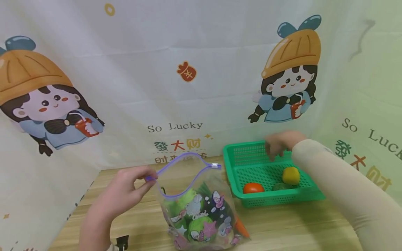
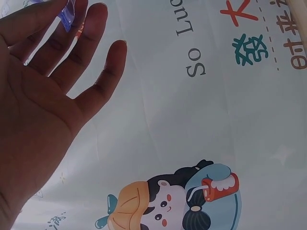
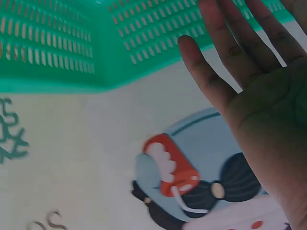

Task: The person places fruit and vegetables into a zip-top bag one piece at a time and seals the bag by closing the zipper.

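My left hand pinches the purple-edged corner of a clear printed zip bag. The bag's mouth gapes, and its white slider sits near the right corner. Inside are green round vegetables and an orange carrot-like piece, partly hidden by the prints. In the left wrist view the purple bag corner shows at the fingers. My right hand hangs over the back of a green basket, fingers loose and holding nothing. In the right wrist view its fingers are fairly straight beside the basket wall.
In the basket lie a red tomato, a yellow lemon-like fruit and a dark green item, partly behind the front rim. A black clip is near the left wrist. A printed cloth hangs behind the wooden table.
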The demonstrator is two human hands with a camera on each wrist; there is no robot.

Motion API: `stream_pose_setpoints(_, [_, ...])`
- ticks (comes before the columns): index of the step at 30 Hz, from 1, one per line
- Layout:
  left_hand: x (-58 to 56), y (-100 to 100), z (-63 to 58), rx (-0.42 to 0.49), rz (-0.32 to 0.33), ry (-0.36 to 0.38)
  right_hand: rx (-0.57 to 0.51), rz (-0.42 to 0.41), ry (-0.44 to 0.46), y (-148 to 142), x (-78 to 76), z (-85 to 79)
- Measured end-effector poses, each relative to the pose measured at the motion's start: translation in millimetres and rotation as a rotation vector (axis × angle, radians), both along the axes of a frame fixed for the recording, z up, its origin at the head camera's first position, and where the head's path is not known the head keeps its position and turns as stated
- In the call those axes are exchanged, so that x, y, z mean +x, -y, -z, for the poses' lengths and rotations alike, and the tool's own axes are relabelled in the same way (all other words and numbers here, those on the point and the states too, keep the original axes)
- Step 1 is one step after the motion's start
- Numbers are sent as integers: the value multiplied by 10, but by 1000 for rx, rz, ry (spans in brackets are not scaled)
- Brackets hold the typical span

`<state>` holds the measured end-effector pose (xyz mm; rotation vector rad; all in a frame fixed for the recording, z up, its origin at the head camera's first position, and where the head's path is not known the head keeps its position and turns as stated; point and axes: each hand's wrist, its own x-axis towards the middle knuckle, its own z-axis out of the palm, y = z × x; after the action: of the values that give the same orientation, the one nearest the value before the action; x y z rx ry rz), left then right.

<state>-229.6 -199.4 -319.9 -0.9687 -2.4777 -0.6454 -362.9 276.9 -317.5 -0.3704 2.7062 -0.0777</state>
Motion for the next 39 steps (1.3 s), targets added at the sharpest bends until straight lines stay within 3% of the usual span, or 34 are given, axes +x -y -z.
stream_pose_setpoints(15, [-4, 6, -3, 4, 5, -7, -62, 49, 98, -281, 61, 284])
stream_pose_setpoints(20, [-5, 4, 0, 3, 4, -3, -1, 97, 154, -300, 144, 296])
stream_pose_setpoints(26, [0, -3, 2, 2, -1, 0, 75, 154, 159, -347, 226, 321])
stream_pose_setpoints(32, [-2, -5, 3, 1, 3, 2, -7, 121, 187, -413, 150, 355])
stream_pose_setpoints(39, [-7, -2, -3, 6, 11, 1, -176, 133, 135, -417, 56, 310])
